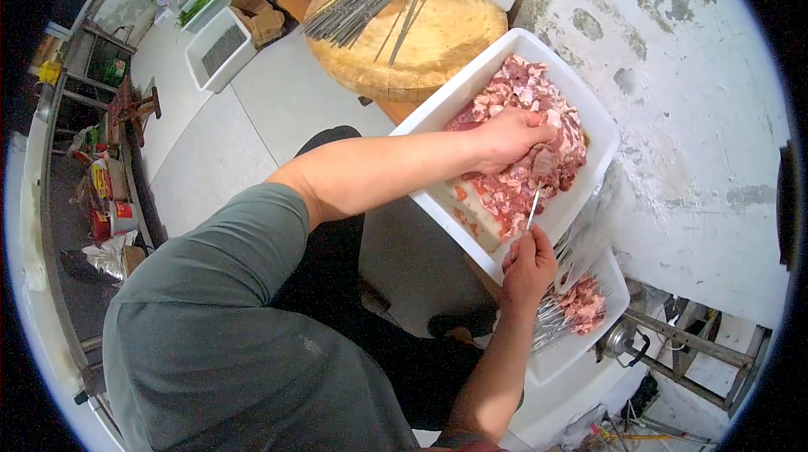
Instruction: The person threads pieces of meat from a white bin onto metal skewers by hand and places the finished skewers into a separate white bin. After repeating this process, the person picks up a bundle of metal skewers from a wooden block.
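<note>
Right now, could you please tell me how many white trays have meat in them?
2: the large tray under the left hand, and the smaller tray of loaded skewers beside the right hand. Others may be hidden.

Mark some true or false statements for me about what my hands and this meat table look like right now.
1. The left hand is on the raw meat in the tub. True.
2. The tub is black. False: it is white.
3. The right hand holds a thin metal skewer, tip toward the meat. True.
4. The round wooden board carries chopped vegetables. False: a bundle of bare skewers lies on it.
5. Both hands are empty. False: the right grips the skewer and the left pinches meat.
</note>
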Demonstrator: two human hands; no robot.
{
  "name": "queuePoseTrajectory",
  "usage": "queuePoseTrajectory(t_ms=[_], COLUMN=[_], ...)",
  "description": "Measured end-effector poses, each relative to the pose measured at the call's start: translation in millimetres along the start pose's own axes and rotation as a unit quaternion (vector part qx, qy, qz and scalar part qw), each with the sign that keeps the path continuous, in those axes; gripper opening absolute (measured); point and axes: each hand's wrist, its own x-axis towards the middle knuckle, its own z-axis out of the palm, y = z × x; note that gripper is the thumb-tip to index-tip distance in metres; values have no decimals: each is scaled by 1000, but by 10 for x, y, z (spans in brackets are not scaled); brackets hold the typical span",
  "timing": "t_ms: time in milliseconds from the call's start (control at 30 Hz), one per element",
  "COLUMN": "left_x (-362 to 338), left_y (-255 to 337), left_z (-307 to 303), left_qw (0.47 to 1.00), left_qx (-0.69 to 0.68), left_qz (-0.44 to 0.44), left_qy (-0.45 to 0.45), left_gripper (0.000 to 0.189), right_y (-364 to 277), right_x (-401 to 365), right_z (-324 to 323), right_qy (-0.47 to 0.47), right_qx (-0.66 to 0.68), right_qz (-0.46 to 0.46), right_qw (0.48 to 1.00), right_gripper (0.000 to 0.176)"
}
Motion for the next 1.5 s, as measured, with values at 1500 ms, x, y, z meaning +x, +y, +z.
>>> queuePoseTrajectory(t_ms=[1500], left_x=[-68], left_y=[187], left_z=[-196], left_qw=[850], left_qx=[491], left_qz=[125], left_qy=[-145], left_gripper=[28], right_y=[1420], right_x=[-50], right_z=[-1974], right_qy=[239], right_qx=[-363], right_qz=[13], right_qw=[900], right_gripper=[35])
